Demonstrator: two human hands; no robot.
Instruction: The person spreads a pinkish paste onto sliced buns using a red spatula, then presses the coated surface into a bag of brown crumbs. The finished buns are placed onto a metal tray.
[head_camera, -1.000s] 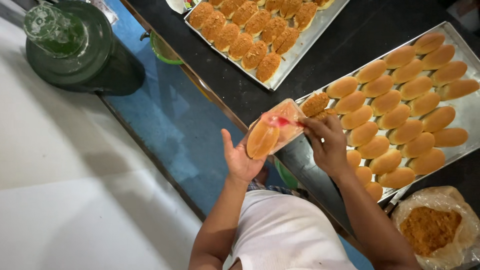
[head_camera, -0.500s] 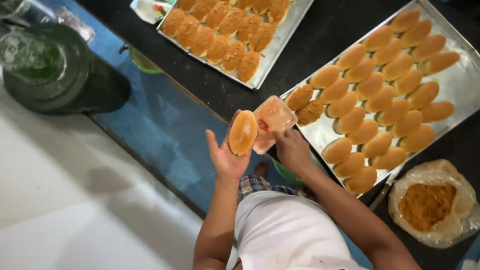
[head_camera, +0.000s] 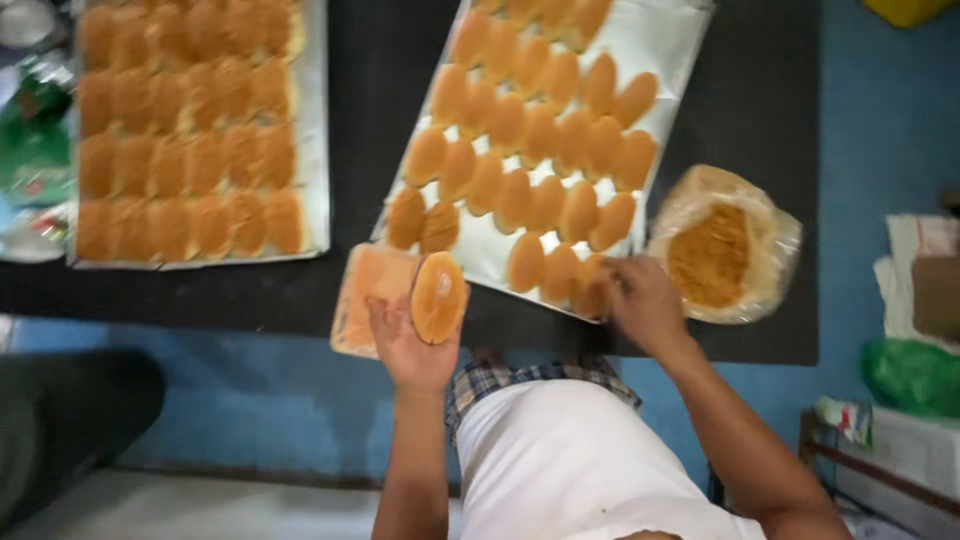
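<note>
Both hands work at the black tabletop (head_camera: 780, 150): left hand (head_camera: 410, 350) cups a split golden oval bun (head_camera: 438, 297), fingers curled under it. At its three o'clock, right hand (head_camera: 645, 300) closes over plain buns on the silver metal tray (head_camera: 660, 40); a clear bag of orange-brown crumbs (head_camera: 722, 245) lies just beyond

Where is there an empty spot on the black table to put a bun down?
Bare black table lies between the left tray and the middle tray, and right of the crumb bag. Both trays are packed with buns.
</note>
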